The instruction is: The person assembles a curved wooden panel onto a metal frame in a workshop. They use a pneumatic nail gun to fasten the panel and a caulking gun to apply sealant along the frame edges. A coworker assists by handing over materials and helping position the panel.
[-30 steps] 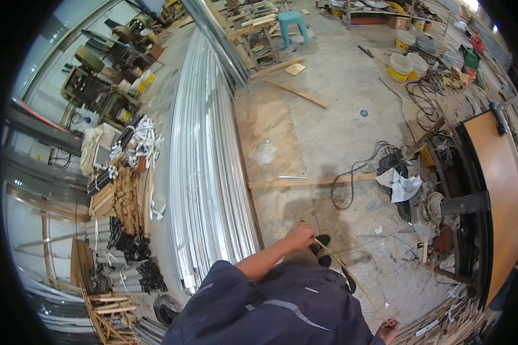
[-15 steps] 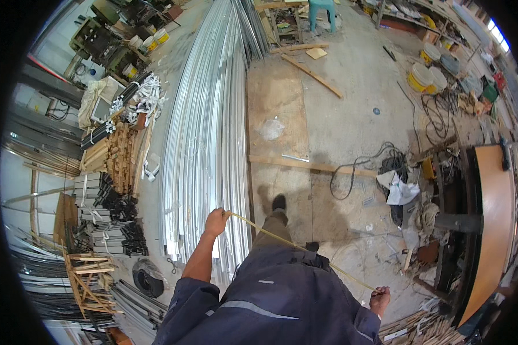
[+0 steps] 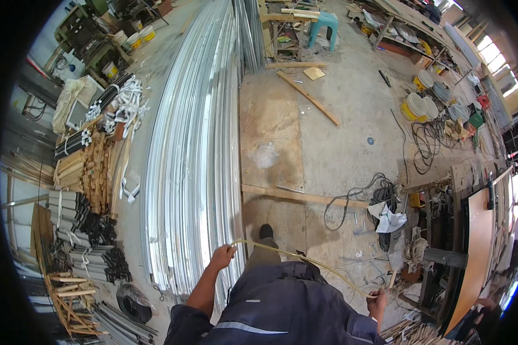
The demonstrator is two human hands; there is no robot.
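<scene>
Between my two hands runs a thin yellow tape measure [image 3: 334, 272], its strip bowing upward in front of my dark jacket. One end is pinched in my left hand [image 3: 223, 256], over the near right part of a long stack of silvery metal profiles [image 3: 190, 144]. My right hand [image 3: 377, 302], low on the right, is closed on the other end. Whether a case sits inside that hand is hidden by the fingers. One dark shoe [image 3: 266, 231] shows on the floor ahead of me.
A wooden strip [image 3: 311, 196] crosses the floor ahead. Black cable [image 3: 380, 187] lies coiled near a white sheet [image 3: 390, 218]. At right stands a cluttered bench with an orange-brown panel [image 3: 472, 253]. Bundled profiles [image 3: 92, 261] and wood pieces [image 3: 98, 167] lie left. A teal stool [image 3: 324, 29] stands far off.
The tape measure, nearly straight before, now bows more. My left hand is lower in the picture and closer to my body. The view has shifted, showing more of the far right.
</scene>
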